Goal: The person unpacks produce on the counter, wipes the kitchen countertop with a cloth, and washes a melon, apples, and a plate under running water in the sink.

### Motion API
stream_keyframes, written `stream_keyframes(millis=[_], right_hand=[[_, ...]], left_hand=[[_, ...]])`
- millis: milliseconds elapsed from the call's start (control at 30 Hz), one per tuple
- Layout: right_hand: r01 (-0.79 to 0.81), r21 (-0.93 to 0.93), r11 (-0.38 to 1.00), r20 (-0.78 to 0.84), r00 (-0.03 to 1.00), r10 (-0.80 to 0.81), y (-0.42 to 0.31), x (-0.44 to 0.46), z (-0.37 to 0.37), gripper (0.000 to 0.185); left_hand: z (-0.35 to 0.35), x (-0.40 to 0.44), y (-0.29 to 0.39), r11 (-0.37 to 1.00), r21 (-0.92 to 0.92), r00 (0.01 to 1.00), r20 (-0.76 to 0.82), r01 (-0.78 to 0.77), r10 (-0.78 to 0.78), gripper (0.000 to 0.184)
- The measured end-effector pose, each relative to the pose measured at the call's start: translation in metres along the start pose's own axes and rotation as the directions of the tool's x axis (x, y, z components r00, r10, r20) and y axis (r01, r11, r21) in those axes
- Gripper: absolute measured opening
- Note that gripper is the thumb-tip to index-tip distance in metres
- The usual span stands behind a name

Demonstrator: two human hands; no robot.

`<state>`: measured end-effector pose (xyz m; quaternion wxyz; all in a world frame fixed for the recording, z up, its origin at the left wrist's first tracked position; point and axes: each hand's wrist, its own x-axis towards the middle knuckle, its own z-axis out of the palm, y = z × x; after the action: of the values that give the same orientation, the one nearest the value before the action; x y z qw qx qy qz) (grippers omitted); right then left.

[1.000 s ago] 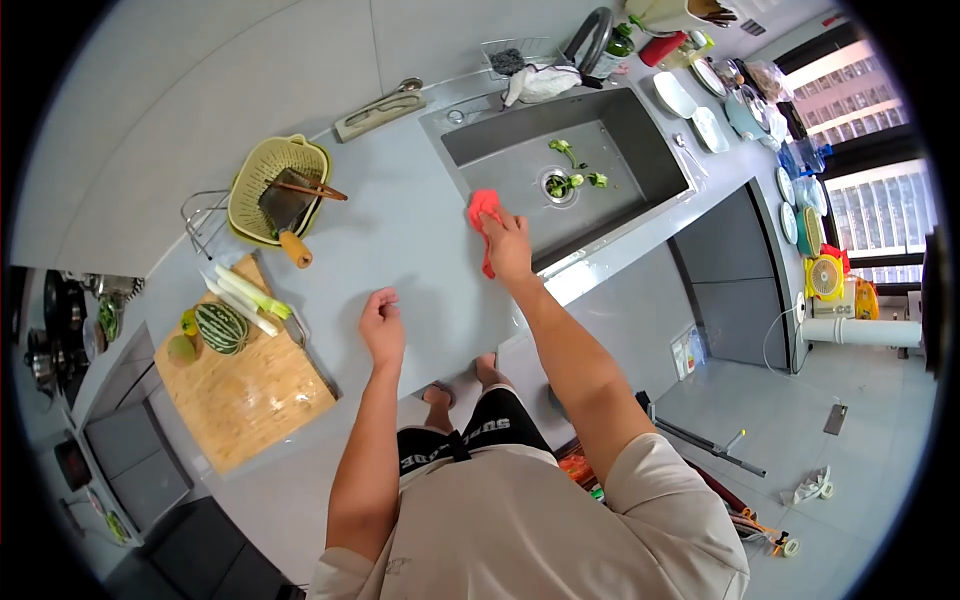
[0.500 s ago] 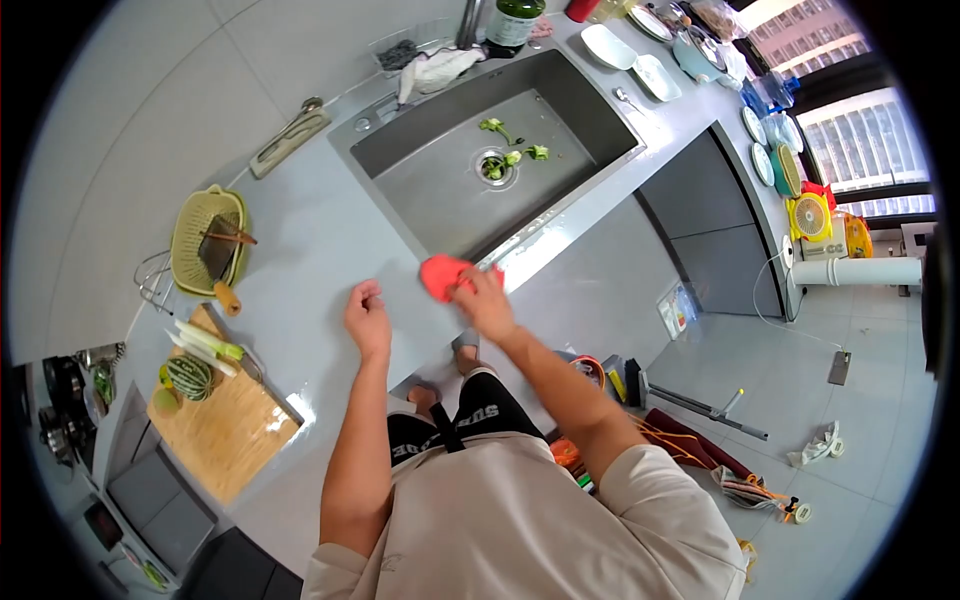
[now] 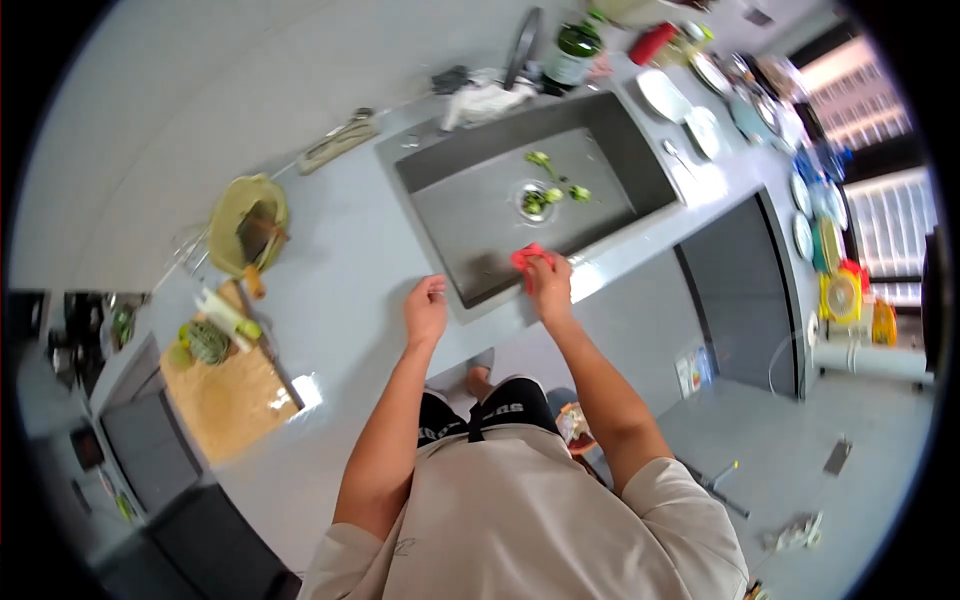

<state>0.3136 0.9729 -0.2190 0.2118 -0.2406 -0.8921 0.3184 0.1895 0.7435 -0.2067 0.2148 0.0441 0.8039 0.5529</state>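
Observation:
A red cloth (image 3: 527, 257) is bunched in my right hand (image 3: 549, 285), at the near edge of the grey sink (image 3: 470, 250). My fingers are closed around it and hide part of it. My left hand (image 3: 427, 308) is by the sink's near left corner, over the grey counter (image 3: 340, 240), its fingers loosely curled with nothing visible in them. Pieces of green vegetable (image 3: 553, 195) lie around the drain on the sink floor.
At the left, a cutting board (image 3: 225, 400) bears a striped green melon (image 3: 209, 342) and pale stalks. A yellow-green basket (image 3: 225, 215) holds a cleaver. Behind the sink are a faucet (image 3: 522, 48) and green bottle (image 3: 574, 58); white dishes (image 3: 663, 95) stand right.
My right hand has carried the red cloth from the counter by the sink's corner to the right, along the sink's near edge. The whole view has shifted, and my left hand remains curled.

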Motion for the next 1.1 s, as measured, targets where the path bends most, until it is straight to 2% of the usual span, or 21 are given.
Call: stream_keyframes(millis=[33, 67, 133, 233, 267, 333, 367, 400, 433, 467, 500, 533, 567, 600, 667, 733, 800, 867, 933, 1000, 1100], right_hand=[[0.006, 0.026, 1.000, -0.032, 0.999, -0.005, -0.014, 0.015, 0.005, 0.024], [0.120, -0.052, 0.991, -0.062, 0.990, -0.123, -0.030, 0.020, 0.009, 0.022], [0.181, 0.031, 0.983, -0.021, 0.983, -0.180, -0.077, 0.023, 0.030, 0.022], [0.085, 0.300, 0.950, 0.160, 0.977, -0.138, -0.152, 0.016, 0.073, 0.023], [0.108, 0.324, 0.940, 0.185, 0.967, -0.175, -0.175, 0.014, 0.087, 0.023], [0.329, 0.404, 0.854, 0.175, 0.888, -0.425, -0.215, 0.003, 0.119, 0.026], [0.381, 0.418, 0.825, 0.203, 0.846, -0.494, -0.233, -0.003, 0.134, 0.030], [0.388, 0.433, 0.814, 0.211, 0.834, -0.510, -0.247, -0.013, 0.150, 0.030], [0.444, 0.434, 0.784, 0.247, 0.778, -0.577, -0.259, -0.026, 0.166, 0.032], [0.495, 0.435, 0.752, 0.282, 0.718, -0.636, -0.270, -0.040, 0.179, 0.034], [0.496, 0.440, 0.748, 0.288, 0.711, -0.641, -0.278, -0.055, 0.191, 0.034], [0.527, 0.463, 0.713, 0.338, 0.639, -0.691, -0.285, -0.073, 0.201, 0.037], [0.552, 0.486, 0.678, 0.386, 0.560, -0.733, -0.291, -0.091, 0.211, 0.039], [0.548, 0.484, 0.682, 0.395, 0.559, -0.729, -0.293, -0.108, 0.223, 0.039], [0.677, 0.471, 0.565, 0.410, 0.399, -0.820, -0.293, -0.134, 0.250, 0.041], [0.668, 0.407, 0.623, 0.445, 0.450, -0.774, -0.303, -0.135, 0.267, 0.046], [0.686, 0.332, 0.647, 0.477, 0.469, -0.743, -0.321, -0.110, 0.268, 0.038], [0.706, 0.237, 0.668, 0.498, 0.502, -0.707, -0.317, -0.080, 0.288, 0.039], [0.773, 0.029, 0.634, 0.436, 0.561, -0.704, -0.299, -0.045, 0.305, 0.045], [0.623, -0.058, 0.780, 0.384, 0.735, -0.559, -0.284, -0.003, 0.298, 0.048], [0.511, -0.211, 0.834, 0.318, 0.842, -0.436, -0.237, 0.045, 0.272, 0.049]], left_hand=[[-0.009, -0.001, 0.003, 1.000, 0.023, 0.999, -0.033, 0.008, -0.008, 0.037], [-0.020, -0.004, 0.004, 0.999, 0.043, 0.998, -0.064, 0.022, -0.019, 0.037], [-0.047, -0.009, -0.006, 1.000, 0.023, 0.987, -0.159, 0.017, -0.013, 0.037], [-0.099, -0.023, -0.016, 0.996, -0.041, 0.962, -0.259, 0.075, -0.083, 0.041], [-0.117, -0.031, -0.019, 0.996, -0.058, 0.945, -0.315, 0.073, -0.088, 0.041], [-0.151, -0.047, -0.032, 0.994, -0.078, 0.910, -0.402, 0.078, -0.103, 0.041], [-0.166, -0.054, -0.040, 0.995, -0.077, 0.884, -0.457, 0.066, -0.094, 0.040], [-0.180, -0.060, -0.048, 0.996, -0.075, 0.859, -0.505, 0.053, -0.084, 0.039], [-0.194, -0.068, -0.053, 0.995, -0.080, 0.849, -0.522, 0.056, -0.089, 0.039], [-0.206, -0.076, -0.057, 0.994, -0.104, 0.788, -0.608, 0.043, -0.098, 0.038], [-0.219, -0.083, -0.064, 0.992, -0.125, 0.722, -0.684, 0.029, -0.107, 0.037], [-0.232, -0.087, -0.077, 0.991, -0.128, 0.719, -0.685, 0.035, -0.114, 0.037], [-0.245, -0.090, -0.091, 0.996, -0.089, 0.668, -0.741, 0.003, -0.068, 0.036], [-0.258, -0.094, -0.105, 0.999, -0.048, 0.614, -0.789, -0.023, -0.023, 0.035], [-0.282, -0.096, -0.117, 0.992, -0.125, 0.617, -0.781, -0.004, -0.096, 0.035], [-0.297, -0.090, -0.129, 0.991, -0.132, 0.651, -0.751, 0.015, -0.110, 0.034], [-0.299, -0.078, -0.137, 0.990, -0.137, 0.689, -0.717, 0.010, -0.106, 0.033], [-0.296, -0.058, -0.142, 0.991, -0.135, 0.722, -0.686, -0.013, -0.084, 0.032], [-0.284, -0.041, -0.147, 0.997, -0.071, 0.790, -0.613, -0.018, -0.029, 0.032], [-0.267, -0.031, -0.128, 0.998, -0.061, 0.815, -0.578, -0.014, -0.024, 0.031], [-0.243, -0.019, -0.109, 0.999, -0.034, 0.871, -0.491, -0.037, 0.016, 0.028]])
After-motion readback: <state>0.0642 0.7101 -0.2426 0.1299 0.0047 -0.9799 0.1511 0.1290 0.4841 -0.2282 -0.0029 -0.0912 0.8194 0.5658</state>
